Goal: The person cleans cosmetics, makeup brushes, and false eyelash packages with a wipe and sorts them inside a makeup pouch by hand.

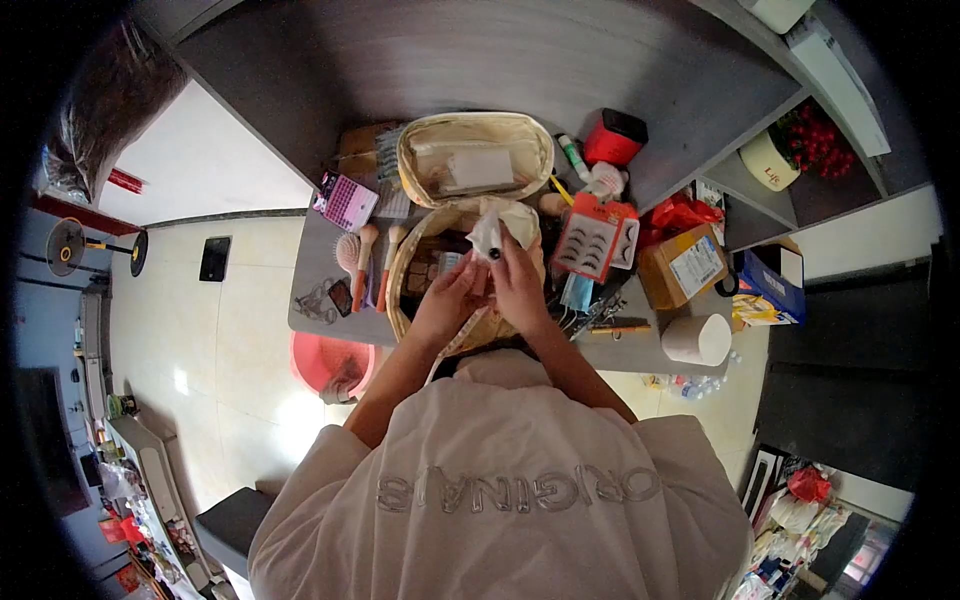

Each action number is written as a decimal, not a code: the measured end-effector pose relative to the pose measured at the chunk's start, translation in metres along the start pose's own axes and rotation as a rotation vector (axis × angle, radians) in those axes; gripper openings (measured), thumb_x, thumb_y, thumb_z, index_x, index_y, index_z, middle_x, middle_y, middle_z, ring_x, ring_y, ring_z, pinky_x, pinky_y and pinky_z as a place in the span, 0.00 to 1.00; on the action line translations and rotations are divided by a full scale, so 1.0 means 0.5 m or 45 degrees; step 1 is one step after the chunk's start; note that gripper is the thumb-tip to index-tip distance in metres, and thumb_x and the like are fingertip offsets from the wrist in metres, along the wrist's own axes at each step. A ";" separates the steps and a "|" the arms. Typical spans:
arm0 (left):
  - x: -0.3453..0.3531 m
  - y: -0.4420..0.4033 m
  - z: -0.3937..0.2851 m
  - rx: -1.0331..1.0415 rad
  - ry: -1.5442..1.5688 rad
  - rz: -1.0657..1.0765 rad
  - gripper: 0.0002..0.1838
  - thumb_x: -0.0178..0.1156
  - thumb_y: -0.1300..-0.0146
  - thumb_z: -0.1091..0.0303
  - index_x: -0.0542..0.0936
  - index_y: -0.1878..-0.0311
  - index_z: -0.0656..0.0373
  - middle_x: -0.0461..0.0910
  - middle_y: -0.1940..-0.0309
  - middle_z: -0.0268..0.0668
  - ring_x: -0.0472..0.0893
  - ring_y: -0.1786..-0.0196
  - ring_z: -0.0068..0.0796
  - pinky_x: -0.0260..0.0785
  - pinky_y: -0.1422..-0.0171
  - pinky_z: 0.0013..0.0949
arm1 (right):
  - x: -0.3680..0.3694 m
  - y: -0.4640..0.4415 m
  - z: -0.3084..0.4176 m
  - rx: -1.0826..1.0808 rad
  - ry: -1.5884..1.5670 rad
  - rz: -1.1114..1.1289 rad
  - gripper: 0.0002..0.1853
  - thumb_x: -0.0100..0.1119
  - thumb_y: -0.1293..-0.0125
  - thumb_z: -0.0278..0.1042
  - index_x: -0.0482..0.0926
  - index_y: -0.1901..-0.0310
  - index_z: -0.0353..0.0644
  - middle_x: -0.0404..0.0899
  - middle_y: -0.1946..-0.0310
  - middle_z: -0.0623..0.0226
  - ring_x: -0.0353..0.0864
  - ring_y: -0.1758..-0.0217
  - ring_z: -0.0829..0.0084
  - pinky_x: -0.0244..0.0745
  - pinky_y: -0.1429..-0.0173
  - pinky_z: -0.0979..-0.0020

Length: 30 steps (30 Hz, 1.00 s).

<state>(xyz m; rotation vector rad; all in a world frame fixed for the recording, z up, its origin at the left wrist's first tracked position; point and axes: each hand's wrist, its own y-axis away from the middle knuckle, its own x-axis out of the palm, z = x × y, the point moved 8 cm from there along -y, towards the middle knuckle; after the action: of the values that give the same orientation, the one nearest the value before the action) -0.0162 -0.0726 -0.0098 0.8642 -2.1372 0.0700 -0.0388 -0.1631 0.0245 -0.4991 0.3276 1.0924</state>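
Observation:
My right hand (518,290) is closed round a crumpled white piece (486,236), tissue-like, with a small round black spot at its lower edge. Right beside it, my left hand (447,300) has its fingers bent together; what they hold, if anything, is hard to make out. Both hands are over an open cream makeup bag (408,262), whose small contents are partly hidden by my hands and wrists. Behind it stands the open lid or second compartment (420,150), with a white packet (480,168) inside. Makeup brushes (388,262) lie left of the bag.
False eyelash packs (588,242) lie right of the bag, near a cardboard box (684,270) and a white paper roll (697,340). A red-and-black box (615,137) stands behind. At left are a pink palette (346,203) and hairbrush (347,252); a pink basin (330,362) stands below.

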 end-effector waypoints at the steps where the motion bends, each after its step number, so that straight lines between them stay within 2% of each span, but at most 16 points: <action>1: -0.002 -0.007 0.003 0.015 0.183 0.018 0.20 0.43 0.36 0.62 0.61 0.42 0.57 0.70 0.65 0.26 0.70 0.62 0.18 0.65 0.53 0.27 | 0.013 0.002 0.015 -0.145 0.083 0.018 0.26 0.43 0.41 0.29 0.53 0.40 0.37 0.67 0.55 0.45 0.67 0.51 0.50 0.60 0.48 0.59; 2: -0.020 -0.008 0.017 0.000 0.218 -0.119 0.18 0.39 0.34 0.61 0.62 0.43 0.56 0.68 0.65 0.27 0.69 0.60 0.19 0.63 0.50 0.29 | 0.024 0.009 0.023 -0.214 0.074 0.024 0.28 0.43 0.43 0.23 0.50 0.40 0.34 0.60 0.46 0.43 0.59 0.42 0.48 0.55 0.41 0.59; 5: -0.025 -0.018 0.028 0.088 0.491 0.420 0.17 0.36 0.34 0.62 0.63 0.45 0.56 0.69 0.61 0.30 0.70 0.58 0.25 0.62 0.47 0.32 | 0.027 0.011 0.038 -0.266 0.142 0.062 0.28 0.42 0.42 0.24 0.51 0.39 0.37 0.59 0.45 0.49 0.60 0.42 0.51 0.55 0.41 0.63; 8: -0.018 -0.002 -0.003 0.011 0.406 -0.282 0.16 0.34 0.34 0.64 0.64 0.47 0.57 0.69 0.56 0.35 0.69 0.54 0.30 0.60 0.44 0.34 | 0.040 0.027 0.072 -0.400 0.069 0.115 0.31 0.44 0.44 0.21 0.48 0.38 0.38 0.56 0.43 0.47 0.57 0.41 0.50 0.54 0.40 0.63; 11: -0.021 0.003 -0.009 0.001 0.512 -0.248 0.16 0.34 0.34 0.65 0.65 0.47 0.58 0.68 0.52 0.37 0.68 0.50 0.33 0.58 0.41 0.35 | 0.054 0.035 0.084 -0.417 0.051 0.264 0.34 0.46 0.46 0.20 0.46 0.37 0.40 0.52 0.41 0.46 0.54 0.39 0.49 0.53 0.39 0.63; 12: -0.018 0.002 -0.011 0.026 0.666 -0.146 0.16 0.36 0.35 0.65 0.65 0.47 0.58 0.68 0.51 0.38 0.67 0.48 0.34 0.57 0.41 0.35 | 0.057 0.034 0.087 -0.430 0.080 0.276 0.34 0.46 0.47 0.19 0.49 0.37 0.42 0.50 0.40 0.48 0.53 0.38 0.50 0.54 0.38 0.63; 18: -0.062 0.002 0.023 0.065 0.684 -0.245 0.15 0.40 0.36 0.63 0.66 0.50 0.59 0.70 0.54 0.39 0.70 0.50 0.35 0.61 0.43 0.37 | 0.066 0.045 0.087 -0.452 0.146 0.283 0.27 0.45 0.47 0.18 0.61 0.42 0.44 0.54 0.40 0.52 0.58 0.40 0.52 0.58 0.40 0.65; 21: -0.077 -0.006 0.034 0.060 0.699 -0.202 0.14 0.40 0.36 0.66 0.65 0.49 0.58 0.70 0.57 0.38 0.70 0.51 0.33 0.63 0.46 0.34 | 0.058 0.048 0.088 -0.478 -0.053 0.262 0.20 0.48 0.47 0.19 0.69 0.49 0.39 0.64 0.47 0.51 0.65 0.45 0.51 0.62 0.44 0.66; 23: -0.097 -0.015 0.033 0.122 0.600 -0.212 0.14 0.43 0.38 0.67 0.67 0.50 0.60 0.72 0.60 0.37 0.72 0.54 0.32 0.64 0.49 0.31 | 0.061 0.048 0.041 -0.291 -0.082 0.275 0.15 0.50 0.46 0.21 0.72 0.54 0.36 0.69 0.52 0.52 0.70 0.49 0.56 0.66 0.49 0.68; 24: -0.095 -0.016 0.022 0.154 0.550 -0.216 0.13 0.45 0.38 0.67 0.67 0.51 0.60 0.72 0.62 0.36 0.73 0.55 0.32 0.65 0.51 0.30 | 0.060 0.047 0.022 -0.198 -0.096 0.281 0.13 0.51 0.46 0.22 0.73 0.57 0.34 0.72 0.54 0.53 0.72 0.51 0.58 0.69 0.52 0.69; 27: -0.129 0.007 0.000 0.061 -0.305 -0.683 0.13 0.49 0.40 0.67 0.69 0.54 0.63 0.74 0.63 0.34 0.74 0.58 0.30 0.64 0.55 0.28 | 0.016 0.034 -0.012 -0.097 -0.368 -0.036 0.11 0.53 0.46 0.24 0.75 0.60 0.34 0.76 0.61 0.56 0.77 0.62 0.61 0.72 0.60 0.68; 28: -0.140 0.000 -0.016 0.228 -0.474 -0.711 0.13 0.54 0.44 0.68 0.71 0.56 0.63 0.76 0.66 0.38 0.76 0.63 0.32 0.63 0.57 0.26 | 0.002 0.031 -0.024 -0.141 -0.274 -0.102 0.12 0.54 0.47 0.24 0.74 0.59 0.34 0.76 0.61 0.56 0.78 0.63 0.66 0.72 0.61 0.71; 30: -0.119 -0.002 -0.055 0.350 -1.256 -0.721 0.14 0.55 0.46 0.67 0.72 0.56 0.61 0.77 0.70 0.41 0.76 0.67 0.35 0.63 0.55 0.28 | -0.026 0.025 -0.059 0.006 -0.160 -0.180 0.13 0.53 0.46 0.22 0.74 0.57 0.33 0.77 0.63 0.59 0.75 0.67 0.76 0.69 0.64 0.77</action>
<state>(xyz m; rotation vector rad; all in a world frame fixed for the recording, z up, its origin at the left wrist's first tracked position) 0.0291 -0.0313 -0.0336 1.9306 -2.6736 -0.4509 -0.0561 -0.1843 0.0030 -0.4405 0.1815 0.9804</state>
